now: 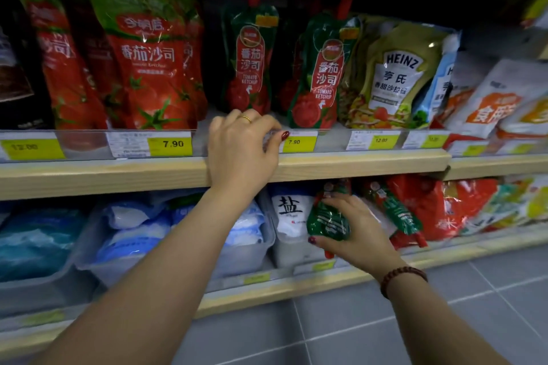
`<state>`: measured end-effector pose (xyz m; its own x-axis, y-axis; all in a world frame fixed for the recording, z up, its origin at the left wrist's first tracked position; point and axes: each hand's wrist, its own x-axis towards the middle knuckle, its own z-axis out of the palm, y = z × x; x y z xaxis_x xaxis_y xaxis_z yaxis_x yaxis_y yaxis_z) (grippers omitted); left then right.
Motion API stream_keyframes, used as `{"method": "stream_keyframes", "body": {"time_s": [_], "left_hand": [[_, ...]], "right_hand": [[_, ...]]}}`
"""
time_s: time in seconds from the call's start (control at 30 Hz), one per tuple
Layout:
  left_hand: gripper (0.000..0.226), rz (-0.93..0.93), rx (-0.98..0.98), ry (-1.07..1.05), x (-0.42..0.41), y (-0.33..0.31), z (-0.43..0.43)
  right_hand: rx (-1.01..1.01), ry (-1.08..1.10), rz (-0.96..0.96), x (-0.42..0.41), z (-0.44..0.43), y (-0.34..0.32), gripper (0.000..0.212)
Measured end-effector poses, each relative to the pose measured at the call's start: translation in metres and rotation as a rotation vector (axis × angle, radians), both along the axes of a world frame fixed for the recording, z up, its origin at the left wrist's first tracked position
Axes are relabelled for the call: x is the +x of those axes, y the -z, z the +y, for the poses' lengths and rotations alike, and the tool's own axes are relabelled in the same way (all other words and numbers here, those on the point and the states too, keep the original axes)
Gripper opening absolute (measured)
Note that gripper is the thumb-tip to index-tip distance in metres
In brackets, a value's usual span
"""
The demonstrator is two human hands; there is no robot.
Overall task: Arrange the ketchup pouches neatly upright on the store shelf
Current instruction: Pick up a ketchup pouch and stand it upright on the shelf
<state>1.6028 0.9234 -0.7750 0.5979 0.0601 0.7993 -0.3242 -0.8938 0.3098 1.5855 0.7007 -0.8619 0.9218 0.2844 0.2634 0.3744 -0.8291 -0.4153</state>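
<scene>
Shop aisle — wooden shelf [355, 164] stocked with sauce pouches [148, 62], yellow price tags [170, 144] along edge.

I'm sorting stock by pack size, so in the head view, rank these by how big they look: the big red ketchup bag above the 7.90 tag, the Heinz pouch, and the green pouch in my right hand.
1. Red ketchup bag
2. Heinz pouch, nearly as large
3. Green pouch held in the right hand, smallest, though partly covered

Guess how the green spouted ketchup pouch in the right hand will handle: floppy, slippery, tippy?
The green pouch in the right hand shows creased film, so it is probably soft and floppy. Its glossy highlights suggest a slick surface. The same pouches standing on the upper shelf lean sideways, so it likely tips easily unless propped.
</scene>
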Motion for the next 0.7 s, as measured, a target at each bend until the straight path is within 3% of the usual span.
{"method": "stream_keyframes", "body": {"time_s": [0.1, 0.2, 0.43, 0.7], "left_hand": [[0.019, 0.0, 0.002, 0.006, 0.0, 0.001, 0.0], [0.02, -0.006, 0.007, 0.013, 0.0, 0.001, 0.001], [0.021, -0.008, -0.006, 0.028, 0.0, 0.002, 0.001], [0.017, 0.037, -0.058, 0.03, -0.001, -0.002, 0.0]], "right_hand": [[-0.149, -0.012, 0.066, -0.002, -0.002, 0.011, 0.101], [-0.27, -0.059, 0.075, 0.0, 0.0, 0.017, 0.105], [-0.243, -0.064, -0.085, -0.003, 0.001, 0.016, 0.044], [-0.234, -0.172, -0.289, -0.017, 0.009, -0.039, 0.016]]}}
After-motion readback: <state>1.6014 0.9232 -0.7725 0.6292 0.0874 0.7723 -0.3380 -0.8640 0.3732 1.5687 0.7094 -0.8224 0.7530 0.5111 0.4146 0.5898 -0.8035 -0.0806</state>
